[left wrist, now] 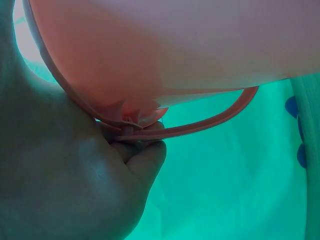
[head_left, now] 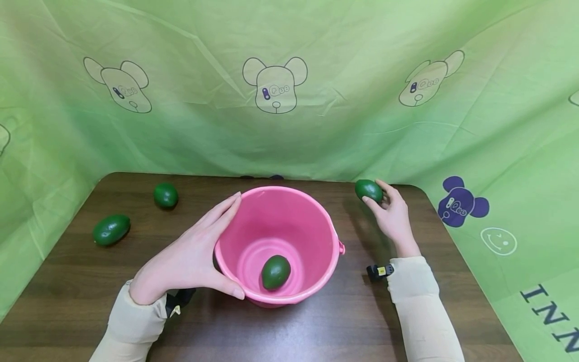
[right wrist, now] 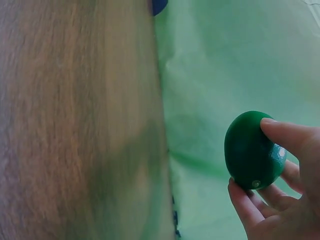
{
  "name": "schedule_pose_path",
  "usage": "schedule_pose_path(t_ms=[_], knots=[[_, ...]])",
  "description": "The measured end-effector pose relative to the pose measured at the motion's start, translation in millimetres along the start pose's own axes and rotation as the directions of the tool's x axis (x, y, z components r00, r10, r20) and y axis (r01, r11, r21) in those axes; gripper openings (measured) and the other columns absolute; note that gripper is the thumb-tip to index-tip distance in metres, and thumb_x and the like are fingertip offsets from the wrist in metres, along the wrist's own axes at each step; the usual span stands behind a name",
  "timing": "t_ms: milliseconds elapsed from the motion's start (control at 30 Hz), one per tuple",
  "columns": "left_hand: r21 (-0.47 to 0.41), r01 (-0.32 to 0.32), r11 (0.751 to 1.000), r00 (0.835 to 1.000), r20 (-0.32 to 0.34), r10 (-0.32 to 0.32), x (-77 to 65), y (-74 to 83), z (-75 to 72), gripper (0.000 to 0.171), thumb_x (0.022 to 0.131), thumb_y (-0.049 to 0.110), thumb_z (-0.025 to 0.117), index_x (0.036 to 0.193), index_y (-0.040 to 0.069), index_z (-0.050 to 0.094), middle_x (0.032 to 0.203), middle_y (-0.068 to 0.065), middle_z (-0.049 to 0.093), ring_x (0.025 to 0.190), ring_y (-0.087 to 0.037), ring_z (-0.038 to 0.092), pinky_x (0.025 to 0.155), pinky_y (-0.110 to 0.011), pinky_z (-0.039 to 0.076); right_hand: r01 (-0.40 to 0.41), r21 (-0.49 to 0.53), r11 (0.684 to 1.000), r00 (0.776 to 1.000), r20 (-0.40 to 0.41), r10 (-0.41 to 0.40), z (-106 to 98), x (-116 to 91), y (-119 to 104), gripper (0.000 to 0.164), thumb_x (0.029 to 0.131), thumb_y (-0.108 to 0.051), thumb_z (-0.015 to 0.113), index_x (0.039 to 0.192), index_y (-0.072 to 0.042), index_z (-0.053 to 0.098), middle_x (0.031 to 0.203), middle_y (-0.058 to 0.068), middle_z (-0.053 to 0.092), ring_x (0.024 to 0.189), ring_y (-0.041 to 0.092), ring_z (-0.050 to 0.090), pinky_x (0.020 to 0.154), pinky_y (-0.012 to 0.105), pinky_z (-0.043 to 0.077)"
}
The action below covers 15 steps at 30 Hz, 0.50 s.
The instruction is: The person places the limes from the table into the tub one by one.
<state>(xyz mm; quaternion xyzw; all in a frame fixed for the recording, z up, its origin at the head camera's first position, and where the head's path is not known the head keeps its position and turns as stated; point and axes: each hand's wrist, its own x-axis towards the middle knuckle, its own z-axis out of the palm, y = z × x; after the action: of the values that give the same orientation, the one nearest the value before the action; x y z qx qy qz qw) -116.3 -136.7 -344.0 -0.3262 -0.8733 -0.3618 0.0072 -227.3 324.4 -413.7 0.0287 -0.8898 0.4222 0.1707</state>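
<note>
A pink bucket [head_left: 332,261] stands on the table with one dark green, glossy oval fruit [head_left: 276,272] on its inner floor. My left hand [head_left: 190,256] grips the bucket's left side, thumb at the near rim and fingers toward the far rim. In the left wrist view, fingers curl by the joint of the pink handle [left wrist: 200,126]. Toward the table's far right, my right hand [head_left: 394,213] holds another green oval fruit [right wrist: 252,152] between thumb and fingers. The right wrist view shows this fruit lifted off the tabletop, a small pale stem spot at its lower end.
Two more green oval fruits lie on the table's left side, one nearer [head_left: 111,230] and one farther back [head_left: 165,195]. A green printed cloth [head_left: 280,141] hangs behind the brown wooden table [head_left: 325,327] and along its sides.
</note>
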Motion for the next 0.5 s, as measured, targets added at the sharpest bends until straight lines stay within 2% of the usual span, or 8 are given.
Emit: schedule_pose_path(t_ms=[267, 500], knots=[[0.003, -0.006, 1.000, 1.000, -0.001, 0.006, 0.7, -0.9, 0.8, 0.147, 0.054, 0.076, 0.087, 0.165, 0.022, 0.007, 0.167, 0.011, 0.006, 0.150, -0.019, 0.017, 0.110, -0.049, 0.037, 0.016, 0.027, 1.000, 1.000, -0.010, -0.016, 2.7, 0.3, -5.2, 0.062, 0.097, -0.018, 0.073, 0.151, -0.003, 0.048, 0.137, 0.023, 0.050, 0.122, 0.037, 0.056, 0.097, 0.028, 0.049], [0.004, -0.003, 1.000, 1.000, -0.003, 0.003, 0.7, -1.2, 0.7, 0.147, 0.054, 0.078, 0.086, 0.165, 0.024, 0.007, 0.167, 0.012, 0.006, 0.150, -0.018, 0.017, 0.110, -0.048, 0.037, 0.039, 0.064, 0.997, 0.999, -0.012, -0.039, 3.0, 0.8, -9.2, 0.061, 0.096, -0.016, 0.074, 0.151, -0.005, 0.048, 0.136, 0.023, 0.050, 0.122, 0.036, 0.056, 0.100, 0.034, 0.049]])
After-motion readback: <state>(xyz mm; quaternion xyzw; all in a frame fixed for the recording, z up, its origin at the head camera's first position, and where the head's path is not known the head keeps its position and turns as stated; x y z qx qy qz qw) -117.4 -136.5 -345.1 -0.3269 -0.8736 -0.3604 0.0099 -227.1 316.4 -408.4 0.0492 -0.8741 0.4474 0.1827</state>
